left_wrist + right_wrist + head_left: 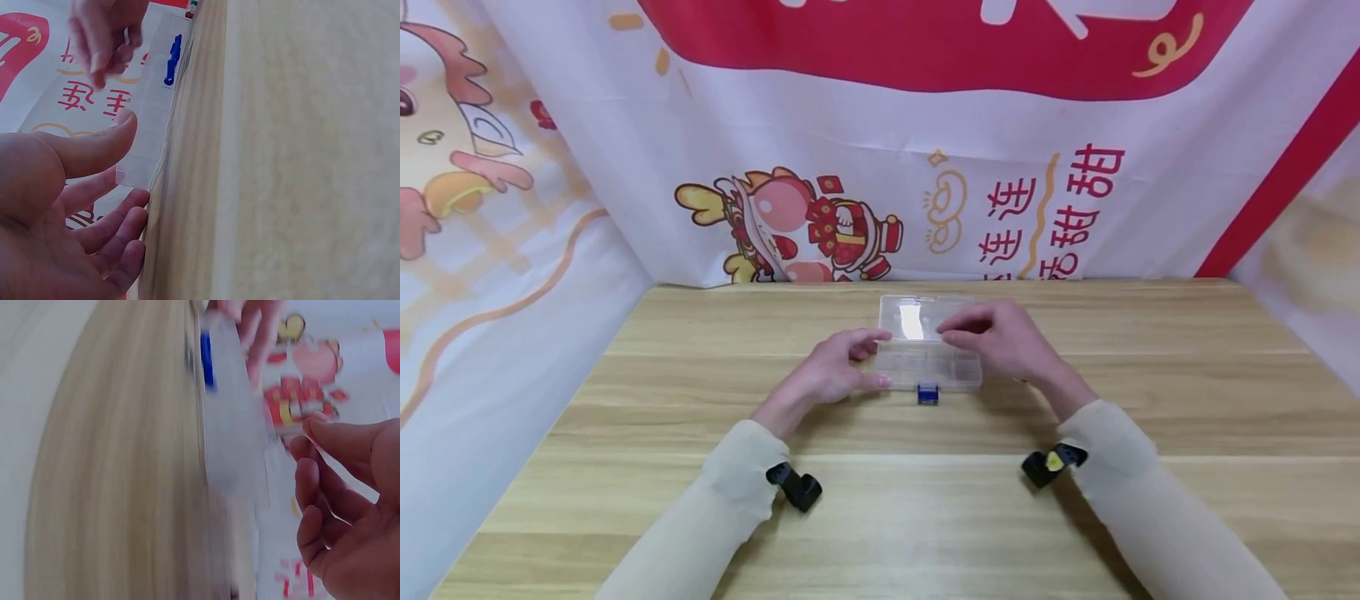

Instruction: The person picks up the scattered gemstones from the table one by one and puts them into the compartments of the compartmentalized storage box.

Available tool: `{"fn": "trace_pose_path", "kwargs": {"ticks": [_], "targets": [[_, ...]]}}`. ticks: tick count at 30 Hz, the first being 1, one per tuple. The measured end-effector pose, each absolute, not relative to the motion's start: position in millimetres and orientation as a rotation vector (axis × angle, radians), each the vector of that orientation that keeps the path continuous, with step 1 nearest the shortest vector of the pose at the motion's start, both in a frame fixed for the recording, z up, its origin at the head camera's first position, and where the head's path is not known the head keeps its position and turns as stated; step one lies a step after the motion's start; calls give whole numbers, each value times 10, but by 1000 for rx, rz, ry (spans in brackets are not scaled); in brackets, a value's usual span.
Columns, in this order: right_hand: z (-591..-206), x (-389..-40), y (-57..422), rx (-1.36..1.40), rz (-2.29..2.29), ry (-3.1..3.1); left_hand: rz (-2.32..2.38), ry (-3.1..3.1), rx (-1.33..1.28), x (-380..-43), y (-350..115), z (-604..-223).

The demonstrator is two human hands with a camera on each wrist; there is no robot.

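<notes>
A clear plastic compartment box (925, 367) lies on the wooden table with its transparent lid (943, 312) folded back. A blue latch (928, 393) hangs at its front edge. My left hand (842, 367) is at the box's left end, thumb and fingers spread apart; in the left wrist view its fingertips are beside the end wall. Over the right part of the box hovers my right hand (1000, 337), thumb near the loosely bent fingers. In the right wrist view, nothing shows between those fingers (307, 478), though the box there is blurred.
A tiny green and red item (191, 9) lies past the box's right end, partly cut off in the left wrist view. Behind the table (925, 500) hangs a printed white and red cloth (925, 183). Black cameras are strapped on both sleeves.
</notes>
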State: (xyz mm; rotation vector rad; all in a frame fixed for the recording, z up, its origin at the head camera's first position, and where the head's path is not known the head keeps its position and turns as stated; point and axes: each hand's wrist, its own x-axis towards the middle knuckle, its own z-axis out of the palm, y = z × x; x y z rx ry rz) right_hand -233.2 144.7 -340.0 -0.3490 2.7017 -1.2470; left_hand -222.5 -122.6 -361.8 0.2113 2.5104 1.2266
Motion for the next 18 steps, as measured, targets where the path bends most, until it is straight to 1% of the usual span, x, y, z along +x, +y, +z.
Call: {"fn": "trace_pose_path", "kwargs": {"ticks": [9, 13, 18], "targets": [[-3577, -2302, 2273, -228, -1198, 2646, 1232, 2500, 206, -2226, -1167, -3636], [-3657, -2334, 2443, -242, -1219, 2556, 1222, 2510, 206, -2222, -1188, -3650], [-3702, -2399, 2512, -274, -1248, 2492, 1229, 2514, 225, -2219, -1225, -3633]]}}
